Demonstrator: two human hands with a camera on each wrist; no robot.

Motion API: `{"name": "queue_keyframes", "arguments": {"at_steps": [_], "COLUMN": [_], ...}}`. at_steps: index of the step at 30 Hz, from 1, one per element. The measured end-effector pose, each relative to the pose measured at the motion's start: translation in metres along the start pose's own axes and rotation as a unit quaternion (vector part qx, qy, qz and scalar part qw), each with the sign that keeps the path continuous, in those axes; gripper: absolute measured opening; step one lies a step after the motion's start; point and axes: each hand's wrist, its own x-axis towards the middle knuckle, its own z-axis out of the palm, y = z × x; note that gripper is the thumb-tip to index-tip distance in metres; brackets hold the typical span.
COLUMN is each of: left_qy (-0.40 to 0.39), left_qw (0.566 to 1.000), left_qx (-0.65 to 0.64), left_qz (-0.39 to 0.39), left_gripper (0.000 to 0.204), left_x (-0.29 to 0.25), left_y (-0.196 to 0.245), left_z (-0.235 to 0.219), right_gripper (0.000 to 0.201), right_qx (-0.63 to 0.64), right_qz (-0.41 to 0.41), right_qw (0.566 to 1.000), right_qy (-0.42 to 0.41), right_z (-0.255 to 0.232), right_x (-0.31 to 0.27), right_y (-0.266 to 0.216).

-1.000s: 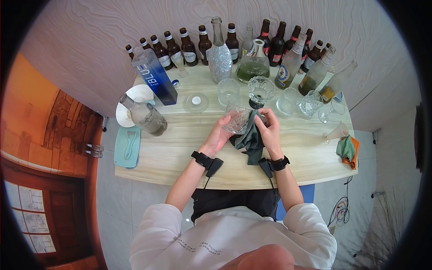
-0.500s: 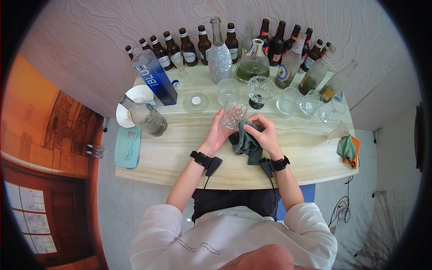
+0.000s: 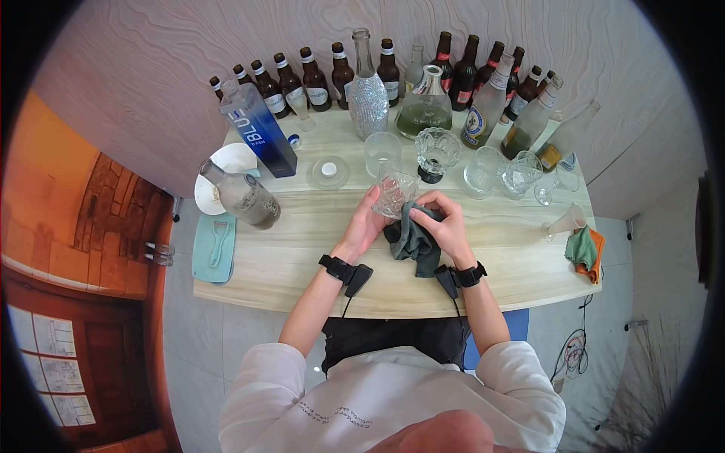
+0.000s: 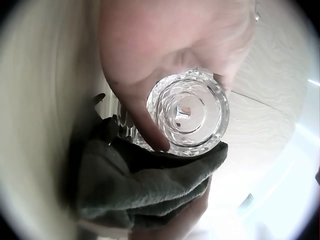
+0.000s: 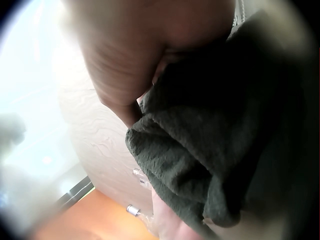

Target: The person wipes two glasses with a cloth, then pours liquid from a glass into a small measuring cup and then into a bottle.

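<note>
A cut-pattern clear glass (image 3: pixel 394 195) is held above the table by my left hand (image 3: pixel 365 224). In the left wrist view the round base of the glass (image 4: pixel 187 112) faces the camera, and the left thumb lies along its side. My right hand (image 3: pixel 447 226) pinches a dark grey-green cloth (image 3: pixel 414 240) against the right side of the glass. The cloth (image 4: pixel 145 182) touches the glass rim area below the thumb in the left wrist view. Folds of cloth (image 5: pixel 185 145) hide most of the right fingertips and the glass in the right wrist view.
Behind the hands stand a clear tumbler (image 3: pixel 383 154), a footed glass bowl (image 3: pixel 438 153) and a sparkling bottle (image 3: pixel 370 106). At left are a blue bottle (image 3: pixel 260 128), a grey bottle (image 3: pixel 249 200) and a peeler on a turquoise board (image 3: pixel 202 249). Folded cloths (image 3: pixel 584 253) lie at right.
The glass has tilted and shifted slightly left since a second ago. My right hand and the cloth have moved a little down and left; over the last half second little has moved.
</note>
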Motion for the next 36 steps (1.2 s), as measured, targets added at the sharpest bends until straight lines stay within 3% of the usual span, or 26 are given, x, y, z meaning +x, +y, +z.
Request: {"name": "queue_keyframes", "arguments": {"at_steps": [2, 5, 7, 13, 17, 23, 26, 30, 36], "left_qy": [-0.01, -0.003, 0.01, 0.003, -0.031, -0.012, 0.039, 0.014, -0.013], "left_qw": [1.0, 0.996, 0.995, 0.993, 0.994, 1.0, 0.997, 0.998, 0.997], "left_qx": [-0.018, 0.093, 0.094, 0.116, 0.107, -0.01, 0.05, 0.058, 0.077], "left_qz": [-0.011, 0.014, 0.013, 0.006, 0.002, 0.024, 0.041, 0.031, 0.017], "left_gripper": [0.076, 0.079, 0.079, 0.079, 0.083, 0.081, 0.083, 0.087, 0.084], "left_x": [0.002, -0.001, -0.001, 0.002, 0.003, 0.001, -0.001, 0.0, 0.002], "left_y": [-0.001, -0.003, -0.003, -0.008, -0.002, 0.0, -0.007, -0.006, -0.008], "left_z": [-0.004, -0.001, -0.002, -0.007, 0.001, 0.002, -0.003, -0.003, -0.004], "right_gripper": [0.017, 0.016, 0.015, 0.017, 0.018, 0.015, 0.016, 0.016, 0.018], "right_qx": [-0.011, -0.034, -0.038, 0.057, 0.063, 0.025, -0.001, -0.056, 0.055], "right_qz": [-0.004, -0.014, -0.014, -0.022, -0.021, 0.023, 0.019, -0.005, -0.027], "right_qw": [1.0, 0.999, 0.999, 0.992, 0.991, 0.999, 1.0, 0.998, 0.988], "right_qy": [0.002, 0.01, 0.02, 0.114, 0.119, 0.03, 0.003, -0.002, 0.142], "right_z": [0.0, -0.002, -0.003, -0.004, -0.007, -0.003, -0.002, -0.004, 0.0], "right_x": [0.0, 0.0, 0.001, 0.004, 0.007, 0.004, 0.002, 0.001, 0.007], "right_y": [-0.001, 0.003, 0.003, 0.0, 0.003, 0.001, 0.002, 0.0, 0.004]}}
